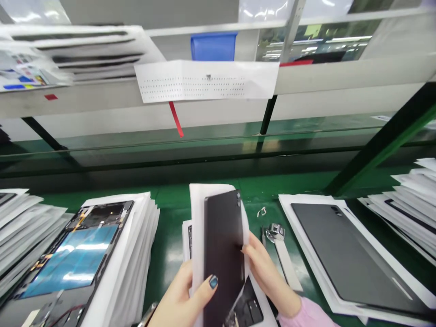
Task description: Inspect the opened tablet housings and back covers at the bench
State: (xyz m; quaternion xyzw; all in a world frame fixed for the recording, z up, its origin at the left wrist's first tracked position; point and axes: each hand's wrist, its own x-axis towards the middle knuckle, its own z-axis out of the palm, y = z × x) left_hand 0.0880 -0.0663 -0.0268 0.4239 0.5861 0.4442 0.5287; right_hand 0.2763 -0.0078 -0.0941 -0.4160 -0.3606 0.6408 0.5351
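Head view: left hand [182,297] and right hand [269,277] both clench a dark tablet [223,245] upright at bottom centre, against a white sheet [196,218]; green tabletop [170,222] below; gray tablet [347,254] lies right; dotted paper [204,81] above, its print unreadable.

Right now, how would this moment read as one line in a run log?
left hand: holds black back cover | right hand: holds its edge | behind it: white sheet | to the right: grey back cover
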